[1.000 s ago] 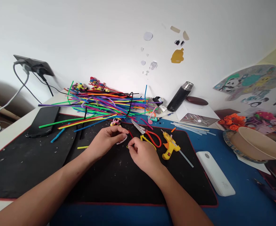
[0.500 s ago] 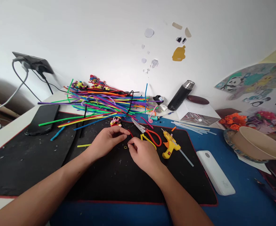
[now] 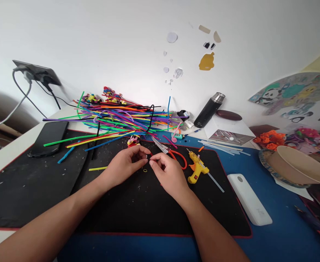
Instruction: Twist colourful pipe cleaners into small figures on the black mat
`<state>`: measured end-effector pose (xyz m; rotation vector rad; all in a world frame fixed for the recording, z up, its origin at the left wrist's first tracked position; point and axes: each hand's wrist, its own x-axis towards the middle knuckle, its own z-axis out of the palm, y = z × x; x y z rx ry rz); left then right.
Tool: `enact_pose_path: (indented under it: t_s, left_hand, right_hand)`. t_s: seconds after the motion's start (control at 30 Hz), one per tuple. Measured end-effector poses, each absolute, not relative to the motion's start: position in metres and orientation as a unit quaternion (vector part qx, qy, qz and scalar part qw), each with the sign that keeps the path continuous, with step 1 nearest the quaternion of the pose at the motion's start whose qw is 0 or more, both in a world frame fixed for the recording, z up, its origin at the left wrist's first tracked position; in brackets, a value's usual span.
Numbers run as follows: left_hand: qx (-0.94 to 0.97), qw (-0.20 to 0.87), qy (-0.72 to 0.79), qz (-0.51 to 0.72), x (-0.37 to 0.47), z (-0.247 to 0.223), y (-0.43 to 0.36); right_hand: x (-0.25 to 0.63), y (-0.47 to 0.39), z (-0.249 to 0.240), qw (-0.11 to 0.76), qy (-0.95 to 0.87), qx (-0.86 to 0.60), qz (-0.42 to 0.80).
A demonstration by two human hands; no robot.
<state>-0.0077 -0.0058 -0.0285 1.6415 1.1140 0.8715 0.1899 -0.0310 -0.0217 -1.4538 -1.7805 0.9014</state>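
My left hand (image 3: 127,163) and my right hand (image 3: 168,171) meet fingertip to fingertip over the black mat (image 3: 149,211). Both are closed in a pinch around something small and dark, too small to make out. Just behind my left hand sits a small figure of red, pink and yellow pipe cleaner (image 3: 134,140). Red-handled scissors (image 3: 178,156) lie behind my right hand, partly covered by it. A tiny yellow ring (image 3: 145,170) is on the mat below the fingertips, and a yellow strip (image 3: 97,168) lies left of my left hand.
A large heap of coloured pipe cleaners (image 3: 118,117) spans the back. Right of my hands lie a yellow glue gun (image 3: 197,167) and a white power bank (image 3: 249,199). A black flask (image 3: 209,111) leans behind; a phone (image 3: 49,138) is at left, a bowl (image 3: 301,165) at right.
The fingers have shifted: my right hand's fingertips have risen slightly and now cover more of the scissors and the yellow piece beside them. A dark red piece seen between the hands is now mostly hidden.
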Motion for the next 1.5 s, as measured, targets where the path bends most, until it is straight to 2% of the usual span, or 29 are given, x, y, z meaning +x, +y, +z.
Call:
enact_pose_path:
  t_s: [0.17, 0.43, 1.03, 1.5]
  left_hand:
    - [0.672, 0.479, 0.441, 0.353, -0.005, -0.026, -0.007]
    - [0.569, 0.620, 0.389, 0.375, -0.001, -0.025, -0.008]
    - [0.573, 0.610, 0.385, 0.388, -0.001, -0.023, -0.008]
    - [0.631, 0.526, 0.429, 0.375, -0.005, -0.018, -0.008]
  right_hand:
    - [0.190, -0.031, -0.024, 0.329, -0.696, -0.550, 0.324]
    - [0.189, -0.032, -0.019, 0.364, -0.665, -0.546, 0.358]
    - [0.188, -0.032, -0.021, 0.359, -0.669, -0.553, 0.344]
    - [0.189, -0.033, -0.018, 0.330, -0.701, -0.561, 0.292]
